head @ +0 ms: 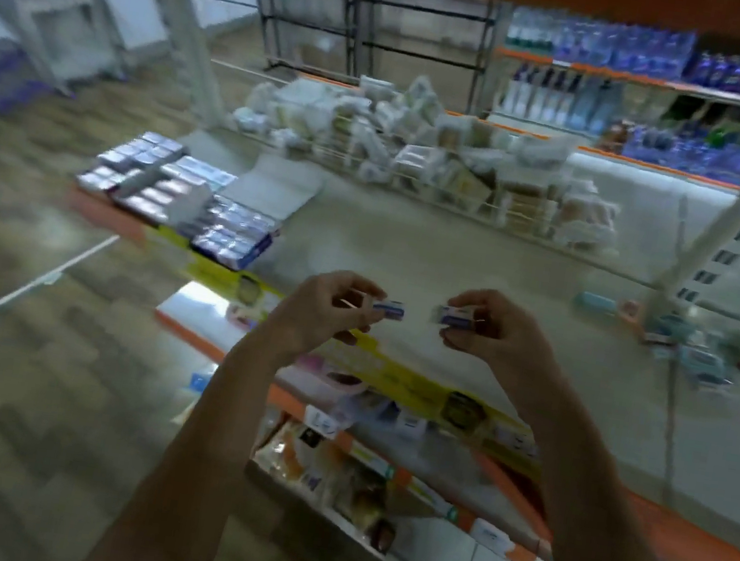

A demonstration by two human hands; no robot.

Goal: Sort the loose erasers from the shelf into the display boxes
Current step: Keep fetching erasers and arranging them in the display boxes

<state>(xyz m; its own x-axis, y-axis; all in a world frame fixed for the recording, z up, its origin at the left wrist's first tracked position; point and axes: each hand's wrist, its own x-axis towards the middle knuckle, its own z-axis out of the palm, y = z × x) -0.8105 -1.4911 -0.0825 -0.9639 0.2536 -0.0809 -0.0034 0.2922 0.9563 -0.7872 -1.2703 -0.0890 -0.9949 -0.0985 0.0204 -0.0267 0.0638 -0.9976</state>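
Grey shop shelving [412,248] with an orange front edge fills the middle of the frame, and at its left end we have the open cardboard display boxes [187,198] of blue-and-white wrapped erasers, filled in rows, probably the goal of our sorting. Below centre, our left hand [323,316] pinches one small blue-and-white eraser [388,309] in its fingertips and our right hand [493,331] pinches a second blue-and-white eraser [455,318], raised side by side, likely to compare labels. Far right, a loose pile of pastel erasers [724,358] waits on the shelf.
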